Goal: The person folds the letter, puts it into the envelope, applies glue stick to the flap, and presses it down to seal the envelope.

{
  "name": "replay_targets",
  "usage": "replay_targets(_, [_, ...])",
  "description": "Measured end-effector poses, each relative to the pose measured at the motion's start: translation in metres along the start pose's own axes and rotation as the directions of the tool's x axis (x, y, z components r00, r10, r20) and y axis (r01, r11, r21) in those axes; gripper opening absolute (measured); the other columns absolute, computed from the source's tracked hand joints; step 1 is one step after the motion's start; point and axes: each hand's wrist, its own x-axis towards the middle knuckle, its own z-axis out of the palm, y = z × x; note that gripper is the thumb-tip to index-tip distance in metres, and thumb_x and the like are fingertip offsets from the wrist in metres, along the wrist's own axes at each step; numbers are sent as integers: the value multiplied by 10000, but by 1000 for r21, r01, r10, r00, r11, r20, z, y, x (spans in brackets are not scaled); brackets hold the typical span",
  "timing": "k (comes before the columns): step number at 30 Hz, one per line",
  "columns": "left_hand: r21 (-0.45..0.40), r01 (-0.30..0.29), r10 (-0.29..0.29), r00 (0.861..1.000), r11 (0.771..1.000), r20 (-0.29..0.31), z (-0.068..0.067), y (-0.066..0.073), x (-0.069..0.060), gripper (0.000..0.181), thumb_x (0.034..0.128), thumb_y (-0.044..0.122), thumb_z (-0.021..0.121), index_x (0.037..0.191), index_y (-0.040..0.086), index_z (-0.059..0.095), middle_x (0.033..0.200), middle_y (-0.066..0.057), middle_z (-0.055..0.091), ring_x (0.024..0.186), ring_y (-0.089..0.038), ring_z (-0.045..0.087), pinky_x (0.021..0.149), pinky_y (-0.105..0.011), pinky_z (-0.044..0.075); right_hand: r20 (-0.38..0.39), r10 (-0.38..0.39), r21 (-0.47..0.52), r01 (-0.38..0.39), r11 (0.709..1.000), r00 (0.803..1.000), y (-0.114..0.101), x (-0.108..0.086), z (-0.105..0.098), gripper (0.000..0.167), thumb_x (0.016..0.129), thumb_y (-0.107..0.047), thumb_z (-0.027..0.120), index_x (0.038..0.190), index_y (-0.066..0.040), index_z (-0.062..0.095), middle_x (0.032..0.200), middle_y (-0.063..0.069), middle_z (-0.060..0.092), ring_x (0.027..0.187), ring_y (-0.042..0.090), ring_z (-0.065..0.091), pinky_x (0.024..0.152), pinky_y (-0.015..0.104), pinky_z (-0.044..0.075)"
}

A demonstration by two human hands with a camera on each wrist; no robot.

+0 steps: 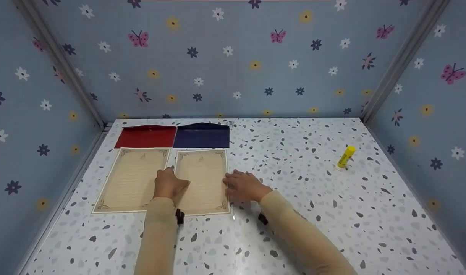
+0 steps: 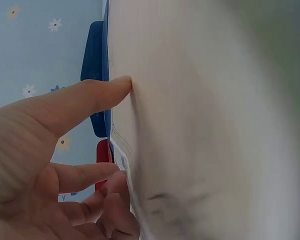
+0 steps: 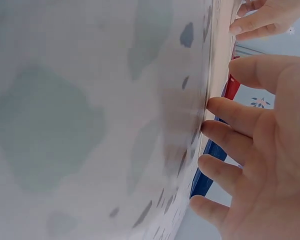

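Observation:
Two cream lined letter sheets with ornamental corners lie side by side on the table. At the right-hand letter sheet, my left hand rests its thumb on the paper, the other fingers by its left edge. My right hand touches that sheet's right edge with spread, fairly straight fingertips. Beside it is the left letter sheet, partly covered by the left hand. Above the sheets lie a red envelope and a dark blue envelope, their flaps raised at the back.
A yellow glue stick stands at the right of the speckled white table. Blue panels printed with flowers and butterflies enclose the back and both sides.

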Motion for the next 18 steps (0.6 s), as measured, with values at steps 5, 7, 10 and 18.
replay_targets(5, [0, -25, 25, 998, 1000, 65, 4, 5, 1, 684, 799, 132, 806, 1336, -164, 504, 1306, -379, 528, 1216, -503, 511, 997, -576, 447, 7, 25, 16, -26, 1000, 1000, 11, -6, -2, 495, 1045, -394, 473, 1503, -205, 479, 1589, -10, 360, 1488, 268, 246, 1192, 511, 174])
replay_targets(7, [12, -38, 37, 996, 999, 84, 6, 7, 1, 661, 808, 125, 781, 1337, -160, 506, 1319, -365, 534, 1223, -485, 513, 1019, -573, 431, 12, 30, 24, -30, 999, 999, 16, -8, -2, 488, 1049, -389, 459, 1500, -204, 484, 1585, -11, 366, 1486, 277, 250, 1191, 517, 170])
replay_targets(10, [43, -84, 80, 992, 996, 103, 9, 8, 2, 564, 832, 111, 718, 1306, -142, 548, 1279, -339, 577, 1157, -446, 562, 987, -556, 457, 30, 31, 32, -32, 999, 999, 25, -14, -4, 487, 1056, -388, 443, 1502, -198, 481, 1586, -9, 365, 1487, 283, 245, 1192, 522, 161])
replay_targets(18, [37, -114, 105, 975, 993, 198, 22, 21, 6, 482, 847, 133, 672, 1301, -13, 603, 1235, -221, 613, 1016, -326, 552, 874, -455, 482, 52, 37, 35, -39, 999, 998, 59, -36, -15, 498, 1054, -392, 453, 1498, -169, 481, 1582, 12, 370, 1475, 285, 275, 1184, 512, 199])
